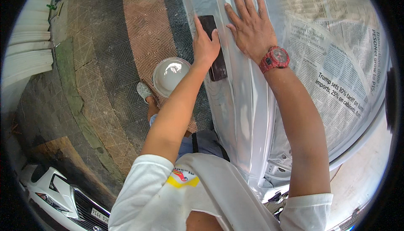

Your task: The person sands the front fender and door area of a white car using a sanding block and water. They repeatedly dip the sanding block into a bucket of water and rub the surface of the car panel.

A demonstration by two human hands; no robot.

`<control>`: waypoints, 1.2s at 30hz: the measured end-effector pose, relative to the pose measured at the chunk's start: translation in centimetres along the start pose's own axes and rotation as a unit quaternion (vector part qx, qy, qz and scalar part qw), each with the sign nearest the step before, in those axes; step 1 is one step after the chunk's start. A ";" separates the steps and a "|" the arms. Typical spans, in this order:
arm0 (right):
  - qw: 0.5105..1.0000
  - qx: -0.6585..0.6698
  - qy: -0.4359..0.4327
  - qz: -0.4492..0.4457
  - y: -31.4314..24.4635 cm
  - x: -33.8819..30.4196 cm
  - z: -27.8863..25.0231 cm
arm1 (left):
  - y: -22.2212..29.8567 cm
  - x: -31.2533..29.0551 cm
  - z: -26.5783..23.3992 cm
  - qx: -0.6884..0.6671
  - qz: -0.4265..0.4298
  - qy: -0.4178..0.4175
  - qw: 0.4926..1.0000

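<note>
Head view: the left hand (205, 45) curls its fingers (198, 24) over a dark sanding block (213, 50) pressed lengthwise on the white car panel (244, 113); the right hand (251, 29) rests flat and empty just beside it.

White short-sleeved shirt (219, 189), red-and-yellow print at the chest. Chunky red watch (274, 58) above it on the right wrist. Grey shoe (144, 91) well left of the watch.
</note>
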State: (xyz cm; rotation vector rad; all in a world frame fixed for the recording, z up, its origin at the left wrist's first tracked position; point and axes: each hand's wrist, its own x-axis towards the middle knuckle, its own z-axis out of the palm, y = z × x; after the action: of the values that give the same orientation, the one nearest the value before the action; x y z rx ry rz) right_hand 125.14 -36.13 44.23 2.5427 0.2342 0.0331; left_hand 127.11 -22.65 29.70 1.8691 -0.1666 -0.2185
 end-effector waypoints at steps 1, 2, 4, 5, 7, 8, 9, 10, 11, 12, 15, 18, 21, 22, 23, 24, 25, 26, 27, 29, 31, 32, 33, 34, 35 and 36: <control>1.000 0.005 -0.003 -0.001 0.0 0.0 -0.1 | 0.0 -0.3 0.0 0.002 0.012 0.007 1.000; 1.000 0.009 -0.007 0.000 0.0 0.1 -0.1 | 0.2 -1.0 0.2 0.004 0.026 0.012 1.000; 1.000 0.012 -0.012 0.005 0.2 -0.2 -0.2 | 1.0 -2.9 0.3 -0.011 0.040 0.000 0.999; 1.000 0.011 -0.011 0.004 0.3 -0.3 -0.1 | 1.4 -4.2 0.2 -0.028 0.039 -0.014 0.999; 1.000 0.014 -0.011 0.007 0.4 -0.5 0.0 | 1.7 -4.3 0.4 -0.055 0.051 -0.019 0.997; 1.000 0.018 -0.008 0.006 0.3 -0.3 0.1 | 1.7 -3.1 0.2 -0.047 0.044 -0.013 0.998; 1.000 0.023 -0.008 0.006 0.1 -0.4 0.1 | 1.6 -1.5 0.0 -0.039 0.035 -0.012 0.999; 1.000 0.019 -0.007 0.006 0.1 -0.3 0.1 | 1.6 0.2 -0.2 -0.031 0.027 -0.011 0.999; 1.000 0.016 -0.006 0.005 0.2 -0.1 -0.1 | 1.6 2.0 -0.5 -0.030 -0.005 -0.029 0.999; 1.000 0.012 -0.005 0.004 0.2 0.0 -0.3 | 1.5 1.8 -0.4 -0.011 0.006 -0.015 1.000; 1.000 0.014 -0.017 0.005 0.1 -0.2 -0.1 | 1.7 -0.1 0.1 -0.006 0.047 0.015 0.999; 1.000 0.026 -0.007 0.005 0.2 -0.3 -0.2 | 1.9 -2.8 0.2 -0.022 0.088 0.016 0.996; 1.000 0.022 -0.011 0.004 0.0 -0.3 -0.4 | 1.5 -0.5 -0.1 -0.015 0.065 0.009 0.998; 1.000 0.021 -0.012 0.004 -0.1 -0.4 -0.4 | 1.5 0.8 -0.3 -0.021 0.027 -0.014 0.999; 1.000 0.019 -0.014 0.005 0.0 -0.4 -0.3 | 2.1 2.4 -0.7 -0.028 -0.010 -0.037 0.999; 1.000 0.017 -0.014 0.006 0.1 -0.2 -0.3 | 2.5 3.3 -0.9 -0.035 -0.045 -0.058 0.997; 1.000 0.017 -0.013 0.005 0.2 -0.4 -0.1 | 2.9 3.0 -1.0 -0.007 -0.031 -0.047 0.998; 1.000 0.018 -0.008 0.005 0.2 -0.4 0.1 | 2.8 2.6 -0.9 0.002 -0.003 -0.025 1.000; 1.000 0.019 -0.005 0.003 0.2 -0.3 0.1 | 2.4 1.8 -0.5 0.011 0.024 -0.003 1.000; 1.000 0.021 -0.002 0.003 0.2 -0.3 0.1 | 1.9 -0.7 -0.2 -0.002 0.053 0.007 0.999; 1.000 0.022 -0.003 0.005 0.0 -0.5 0.0 | 0.9 -3.1 -0.7 -0.086 0.032 -0.036 0.995; 1.000 0.024 -0.003 0.006 0.0 -0.5 0.3 | 0.7 -4.2 -1.1 -0.127 0.022 -0.056 0.990; 1.000 0.024 -0.003 0.007 0.0 -0.5 0.3 | 1.6 -5.4 -2.8 -0.126 -0.044 -0.061 0.989; 1.000 0.018 0.001 0.009 0.1 -0.2 0.3 | -1.6 -5.8 -2.4 -0.178 -0.067 -0.011 0.982; 1.000 0.016 0.000 0.011 0.0 -0.3 0.2 | -2.4 -6.4 -3.5 -0.269 -0.179 -0.010 0.946; 1.000 0.013 0.000 0.013 -0.1 -0.4 0.2 | -3.6 -6.9 -4.9 -0.352 -0.287 -0.007 0.891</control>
State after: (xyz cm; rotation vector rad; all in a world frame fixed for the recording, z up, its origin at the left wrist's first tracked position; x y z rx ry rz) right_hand 124.79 -36.23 44.04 2.5727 0.2024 0.0412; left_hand 121.54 -15.43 28.22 1.1417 0.4228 -0.6110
